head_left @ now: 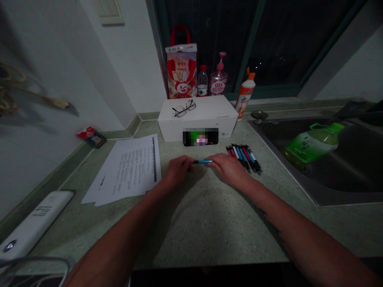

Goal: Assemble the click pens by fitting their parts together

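Observation:
A blue pen [204,161] with a dark end lies level between my two hands, in front of the white box. My left hand [178,169] is closed, pinching the dark end of the pen. At the pen's blue end, the fingers of my right hand [227,166] are closed on it. Beside my right hand, several pens [244,157] in red, white, blue and black lie side by side on the counter. Against the front of the white box [197,123] leans a phone [200,137] with a blurred screen.
Printed sheets [128,169] lie to the left, near a white power strip [38,219]. Eyeglasses [184,108] rest on the box. Behind it stand a red bag [182,71] and bottles [218,81]. At right, a sink [344,175] holds a green jug [314,143].

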`<state>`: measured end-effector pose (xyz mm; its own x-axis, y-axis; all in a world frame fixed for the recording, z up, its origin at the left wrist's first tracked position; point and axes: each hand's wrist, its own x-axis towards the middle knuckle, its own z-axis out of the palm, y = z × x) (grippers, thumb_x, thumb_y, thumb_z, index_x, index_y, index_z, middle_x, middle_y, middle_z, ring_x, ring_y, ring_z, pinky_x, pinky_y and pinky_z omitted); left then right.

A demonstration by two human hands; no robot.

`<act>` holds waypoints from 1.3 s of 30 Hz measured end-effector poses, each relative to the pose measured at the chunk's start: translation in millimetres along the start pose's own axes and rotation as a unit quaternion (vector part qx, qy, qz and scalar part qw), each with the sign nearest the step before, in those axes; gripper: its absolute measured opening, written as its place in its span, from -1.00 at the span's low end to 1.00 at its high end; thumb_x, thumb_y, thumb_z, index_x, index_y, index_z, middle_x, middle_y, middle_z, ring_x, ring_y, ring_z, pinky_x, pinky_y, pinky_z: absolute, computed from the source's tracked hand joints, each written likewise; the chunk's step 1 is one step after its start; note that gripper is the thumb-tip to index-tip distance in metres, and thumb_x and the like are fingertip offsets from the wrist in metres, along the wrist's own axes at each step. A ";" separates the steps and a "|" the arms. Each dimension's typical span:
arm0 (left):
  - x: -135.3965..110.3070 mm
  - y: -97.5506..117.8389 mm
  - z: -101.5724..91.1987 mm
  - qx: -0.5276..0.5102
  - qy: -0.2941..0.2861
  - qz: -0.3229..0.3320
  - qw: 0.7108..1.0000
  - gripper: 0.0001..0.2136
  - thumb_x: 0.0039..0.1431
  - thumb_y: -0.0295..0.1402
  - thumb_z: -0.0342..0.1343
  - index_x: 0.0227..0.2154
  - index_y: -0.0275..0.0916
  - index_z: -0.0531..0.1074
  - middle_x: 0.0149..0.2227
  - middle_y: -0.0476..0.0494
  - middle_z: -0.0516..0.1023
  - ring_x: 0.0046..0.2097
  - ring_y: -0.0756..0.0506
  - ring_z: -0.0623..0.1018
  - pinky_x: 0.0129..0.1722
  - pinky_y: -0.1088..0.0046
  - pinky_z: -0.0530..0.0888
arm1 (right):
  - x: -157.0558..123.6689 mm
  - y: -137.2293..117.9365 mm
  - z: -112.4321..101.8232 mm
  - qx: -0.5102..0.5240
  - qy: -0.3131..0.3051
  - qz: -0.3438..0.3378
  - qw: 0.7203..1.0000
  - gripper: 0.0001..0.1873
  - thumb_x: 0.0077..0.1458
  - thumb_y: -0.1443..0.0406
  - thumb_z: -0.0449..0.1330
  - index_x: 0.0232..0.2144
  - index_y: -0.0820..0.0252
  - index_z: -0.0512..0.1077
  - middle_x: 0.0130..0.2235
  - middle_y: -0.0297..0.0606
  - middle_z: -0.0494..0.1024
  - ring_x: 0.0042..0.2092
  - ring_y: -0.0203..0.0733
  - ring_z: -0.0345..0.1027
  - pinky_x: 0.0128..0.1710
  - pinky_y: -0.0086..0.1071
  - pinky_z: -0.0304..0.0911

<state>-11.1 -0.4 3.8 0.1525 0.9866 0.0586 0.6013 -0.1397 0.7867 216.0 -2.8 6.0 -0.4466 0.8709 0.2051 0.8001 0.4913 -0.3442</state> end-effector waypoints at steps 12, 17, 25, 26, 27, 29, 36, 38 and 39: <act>-2.5 1.9 13.4 0.026 0.037 0.050 0.998 -0.91 0.21 -0.36 0.20 -0.27 -0.17 0.60 -0.23 -0.11 0.66 -0.20 -0.11 0.57 -0.12 0.33 0.46 | 0.9 -4.8 4.5 0.025 -0.019 -0.011 0.999 -0.68 0.42 0.21 0.02 -0.08 0.15 0.57 -0.14 -0.16 0.63 -0.05 -0.07 0.48 -0.03 -0.24 0.31; -3.3 3.9 13.7 0.068 0.001 0.016 0.998 -0.69 0.35 -0.24 0.05 -0.47 -0.22 0.54 -0.44 -0.08 0.59 -0.37 -0.09 0.52 -0.30 0.39 0.34 | -0.5 -6.2 3.3 0.042 0.017 -0.011 0.999 -0.79 0.36 0.22 0.14 -0.16 0.16 0.56 -0.17 -0.17 0.59 -0.10 -0.10 0.48 -0.11 -0.30 0.30; -2.3 4.7 11.5 0.117 0.018 0.025 0.993 -0.63 0.37 -0.19 0.01 -0.54 -0.22 0.46 -0.50 -0.06 0.52 -0.40 -0.07 0.46 -0.33 0.41 0.27 | -1.9 -10.7 6.9 0.059 -0.018 0.031 0.998 -0.70 0.41 0.19 0.04 -0.13 0.09 0.56 -0.15 -0.20 0.65 -0.12 -0.09 0.53 -0.13 -0.29 0.32; -2.4 5.2 11.4 0.117 0.016 0.025 0.993 -0.63 0.37 -0.19 0.01 -0.53 -0.22 0.46 -0.50 -0.06 0.52 -0.40 -0.07 0.46 -0.33 0.41 0.27 | -2.0 -10.1 7.8 0.063 -0.008 0.019 0.998 -0.72 0.40 0.20 0.05 -0.15 0.11 0.56 -0.16 -0.19 0.64 -0.12 -0.10 0.52 -0.13 -0.30 0.31; -2.6 5.6 11.3 0.114 0.014 0.027 0.993 -0.64 0.37 -0.20 0.01 -0.52 -0.22 0.47 -0.49 -0.06 0.52 -0.40 -0.07 0.47 -0.33 0.41 0.27 | -2.0 -9.5 8.6 0.072 0.005 0.008 0.997 -0.76 0.37 0.22 0.09 -0.15 0.12 0.55 -0.15 -0.19 0.62 -0.11 -0.11 0.51 -0.13 -0.31 0.31; -2.8 6.0 11.3 0.107 0.010 0.033 0.994 -0.66 0.37 -0.22 0.02 -0.50 -0.23 0.49 -0.47 -0.07 0.53 -0.39 -0.07 0.47 -0.32 0.41 0.27 | -2.1 -8.7 9.7 0.091 0.026 0.000 0.995 -0.80 0.32 0.22 0.17 -0.09 0.14 0.53 -0.11 -0.19 0.60 -0.08 -0.12 0.49 -0.11 -0.32 0.30; -1.1 0.9 12.8 0.120 0.010 0.053 0.991 -0.71 0.36 -0.25 0.05 -0.44 -0.22 0.54 -0.41 -0.09 0.58 -0.33 -0.09 0.51 -0.26 0.39 0.32 | -1.4 -13.3 7.4 0.054 0.007 0.039 0.998 -0.71 0.40 0.23 0.04 -0.20 0.13 0.56 -0.17 -0.20 0.63 -0.14 -0.12 0.51 -0.16 -0.32 0.29; -0.9 0.5 12.9 0.123 0.010 0.053 0.991 -0.71 0.36 -0.25 0.05 -0.43 -0.21 0.55 -0.41 -0.08 0.58 -0.34 -0.09 0.51 -0.25 0.39 0.33 | -1.2 -13.2 6.6 0.073 0.031 0.041 0.996 -0.78 0.37 0.22 0.11 -0.14 0.12 0.55 -0.15 -0.22 0.63 -0.13 -0.13 0.51 -0.16 -0.33 0.29; -0.9 0.6 12.7 0.121 0.013 0.051 0.991 -0.72 0.36 -0.25 0.05 -0.42 -0.21 0.56 -0.41 -0.08 0.59 -0.34 -0.09 0.51 -0.25 0.40 0.34 | -1.2 -12.9 6.4 0.082 0.034 0.045 0.995 -0.78 0.36 0.21 0.12 -0.10 0.11 0.55 -0.13 -0.22 0.64 -0.13 -0.13 0.51 -0.15 -0.33 0.30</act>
<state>-1.0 -2.4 -3.5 0.2041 0.9675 0.1490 0.7551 -0.2525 0.6051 203.7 -10.1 4.3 -0.3436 0.9115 0.2258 0.7569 0.4112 -0.5079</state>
